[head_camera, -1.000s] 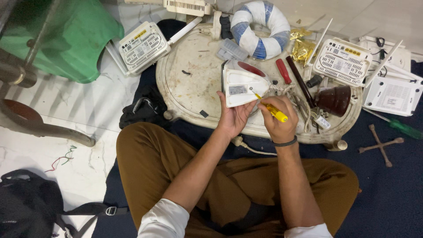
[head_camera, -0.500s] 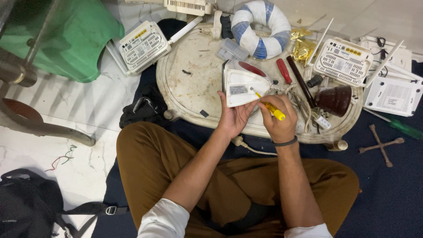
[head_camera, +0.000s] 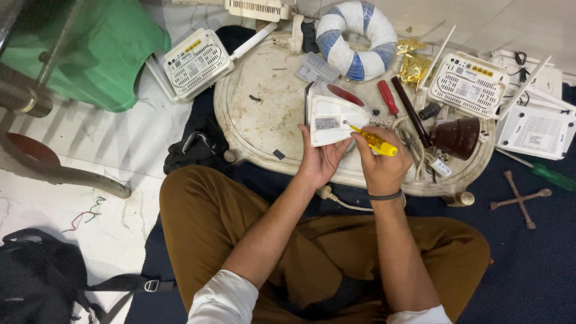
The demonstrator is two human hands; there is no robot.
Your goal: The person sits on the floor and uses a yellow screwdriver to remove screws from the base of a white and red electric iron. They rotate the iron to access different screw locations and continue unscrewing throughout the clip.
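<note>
My left hand (head_camera: 319, 159) holds a small white router-like device (head_camera: 332, 120) from below, tilted up above the worn white oval tray table (head_camera: 264, 96). My right hand (head_camera: 382, 167) grips a yellow-handled screwdriver (head_camera: 372, 140), its tip touching the device's white face near its right side. Both forearms come up from my lap, where I sit cross-legged in brown trousers.
On the table lie a red-handled screwdriver (head_camera: 387, 98), a black rod (head_camera: 410, 111), a dark brown cup (head_camera: 457, 137) and a blue-white ring (head_camera: 356, 36). White routers (head_camera: 198, 62) (head_camera: 469, 84) (head_camera: 535, 131) surround it. A green stool (head_camera: 90, 48) stands left, a black bag (head_camera: 36, 288) lower left, a cross wrench (head_camera: 519, 199) right.
The screwdriver tip has shifted slightly on the device; both hands stay in nearly the same place.
</note>
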